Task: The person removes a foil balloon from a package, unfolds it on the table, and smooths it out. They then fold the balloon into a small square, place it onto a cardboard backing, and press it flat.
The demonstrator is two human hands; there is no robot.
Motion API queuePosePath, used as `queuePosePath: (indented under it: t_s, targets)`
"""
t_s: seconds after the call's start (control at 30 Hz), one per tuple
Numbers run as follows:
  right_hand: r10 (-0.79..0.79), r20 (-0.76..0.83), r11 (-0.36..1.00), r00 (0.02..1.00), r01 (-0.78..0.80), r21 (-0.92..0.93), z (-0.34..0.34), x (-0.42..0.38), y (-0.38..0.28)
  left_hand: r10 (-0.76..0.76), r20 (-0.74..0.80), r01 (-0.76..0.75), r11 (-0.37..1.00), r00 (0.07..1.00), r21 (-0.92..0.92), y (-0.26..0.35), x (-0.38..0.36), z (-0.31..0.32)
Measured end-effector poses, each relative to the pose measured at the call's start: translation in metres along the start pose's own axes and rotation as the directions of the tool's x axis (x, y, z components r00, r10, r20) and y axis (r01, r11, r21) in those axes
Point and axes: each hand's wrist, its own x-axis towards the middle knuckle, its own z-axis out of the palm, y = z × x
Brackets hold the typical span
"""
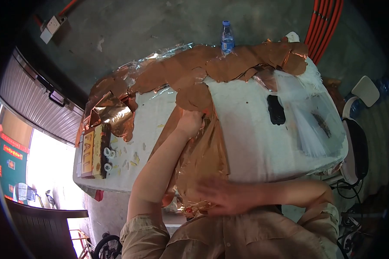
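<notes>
A long piece of copper-coloured foil (205,151) runs from the middle of the table down over its front edge to my lap. My left hand (191,122) rests on its upper part, fingers bent under at a round, flat brown piece (193,96); whether they pinch anything is hidden. Near the table's front edge, my right hand (218,195) lies over the lower foil, blurred by motion, its fingers hard to make out. More flat brown rounded pieces (181,67) overlap in a band along the table's back edge.
A water bottle (227,39) stands at the back. A black phone-like object (276,110) and clear plastic sheet (309,129) lie at the right. Crumpled copper foil (114,113), a box lettered "FALL" (89,151), white rolls (109,153) and small scraps are at the left.
</notes>
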Motion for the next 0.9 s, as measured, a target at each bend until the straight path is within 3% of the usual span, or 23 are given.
queuePosePath:
  t_s: [0.03, 0.07, 0.1, 0.17, 0.2, 0.23, 0.3, 0.37, 0.4, 0.47, 0.63, 0.9]
  targets:
    - [-0.178, 0.041, 0.931, 0.983, 0.155, 0.33, -0.003, -0.005, -0.006, -0.003, 0.005, 0.004, 1.0, 1.0, -0.007, 0.0, 0.0, 0.001]
    - [-0.351, 0.019, 0.736, 0.936, 0.264, 0.623, -0.007, -0.01, -0.011, 0.016, -0.044, -0.016, 1.0, 0.999, -0.011, 0.0, 0.0, 0.002]
    - [-0.35, 0.022, 0.734, 0.937, 0.259, 0.628, -0.018, -0.016, -0.014, 0.035, -0.093, -0.036, 0.999, 0.995, -0.013, 0.0, 0.0, 0.004]
    - [-0.208, 0.167, 0.559, 0.964, -0.023, 0.829, -0.051, -0.024, -0.003, 0.077, -0.174, -0.085, 0.996, 0.982, -0.034, -0.005, 0.002, 0.012]
    - [-0.073, -0.054, 0.65, 0.996, 0.089, 0.755, -0.053, -0.025, 0.011, 0.121, -0.254, -0.137, 0.989, 0.96, -0.047, -0.008, 0.002, 0.015]
    - [0.041, -0.289, 0.743, 0.957, 0.164, 0.649, -0.052, -0.023, 0.028, 0.118, -0.247, -0.134, 0.99, 0.962, -0.051, -0.006, 0.003, 0.011]
    - [0.297, -0.352, 0.933, 0.888, -0.191, 0.305, -0.065, -0.012, 0.058, 0.038, -0.017, -0.038, 0.999, 0.999, 0.019, -0.001, 0.003, 0.001]
    - [0.251, -0.543, 0.958, 0.801, -0.288, 0.019, -0.046, 0.006, 0.093, 0.075, -0.072, -0.074, 0.997, 0.995, 0.025, -0.004, 0.001, 0.006]
    - [0.254, -0.547, 0.957, 0.797, -0.29, 0.022, -0.039, 0.014, 0.098, 0.111, -0.136, -0.107, 0.994, 0.985, 0.035, -0.005, 0.002, 0.008]
    - [0.346, -0.484, 0.9, 0.804, -0.429, -0.071, -0.029, 0.032, 0.102, 0.089, -0.112, -0.086, 0.996, 0.99, 0.028, -0.006, 0.004, 0.008]
    - [0.389, -0.433, 0.881, 0.813, -0.466, -0.083, -0.011, 0.049, 0.099, 0.002, -0.064, -0.004, 0.999, 0.998, -0.04, -0.002, 0.002, 0.005]
    - [0.362, -0.473, 0.856, 0.803, -0.487, -0.173, -0.004, 0.05, 0.098, 0.098, -0.178, -0.096, 0.995, 0.979, 0.018, -0.011, 0.005, 0.014]
